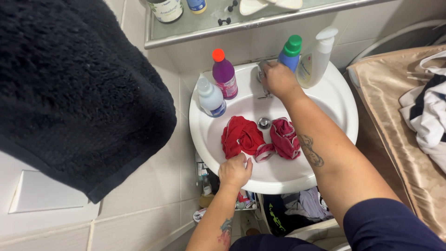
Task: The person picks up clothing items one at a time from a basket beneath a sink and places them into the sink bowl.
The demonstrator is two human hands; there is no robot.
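Observation:
A white round sink (334,100) holds two wet garments: a red one (240,135) on the left and a pinkish-red one (284,138) on the right, either side of the metal drain (264,122). My left hand (235,171) rests on the sink's near rim, fingers closed over the lower edge of the red garment. My right hand (278,79) reaches to the back of the basin and grips the metal tap (263,74), mostly hiding it.
On the sink's back rim stand a white-capped bottle (210,96), a purple bottle with orange cap (224,74), a blue bottle with green cap (290,53) and a white pump bottle (316,58). A dark towel (79,93) hangs left. Laundry (425,111) lies on a tan surface right.

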